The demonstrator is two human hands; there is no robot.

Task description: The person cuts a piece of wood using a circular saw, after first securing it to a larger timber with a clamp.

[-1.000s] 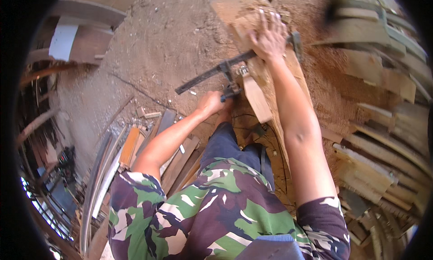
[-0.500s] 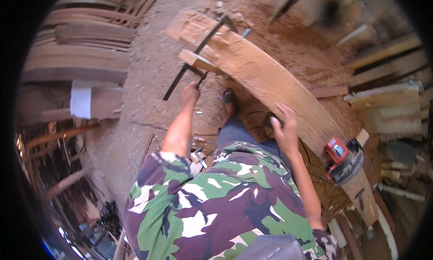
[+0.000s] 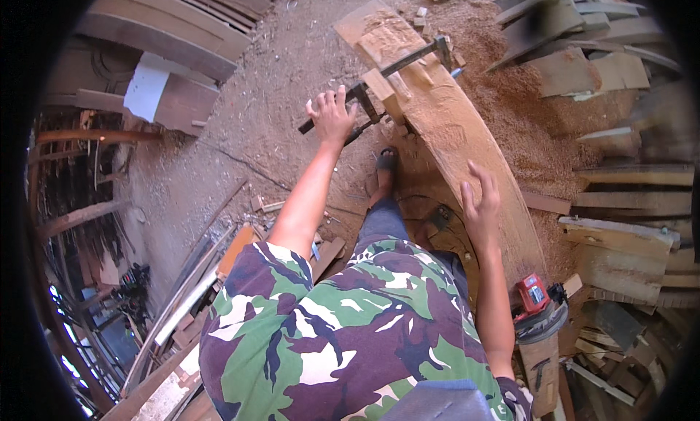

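A long, thick wooden plank [image 3: 490, 158] runs diagonally across the scene, its surface rough and dusted with sawdust. Near its far end a dark metal bar clamp [image 3: 417, 56] lies across it, with a small wood block [image 3: 378, 85] beside the plank's edge, next to the bar. My left hand [image 3: 332, 116] is over the near end of the clamp bar, by the screw handle, fingers spread; whether it touches the bar is hard to tell. Over the plank's middle is my right hand [image 3: 481, 206], holding nothing, its fingers apart.
A red power tool [image 3: 534, 293] with a dark rounded base rests on the plank's near end, with a dark T-shaped tool [image 3: 540, 370] behind it. Stacked boards [image 3: 631, 176] line the right, more boards [image 3: 164, 31] the upper left. Scrap wood [image 3: 200, 304] lies at lower left.
My left hand has come off the clamp's screw handle, which it was gripping, and opened over the bar. The whole view has turned. My right hand stays open above the plank.
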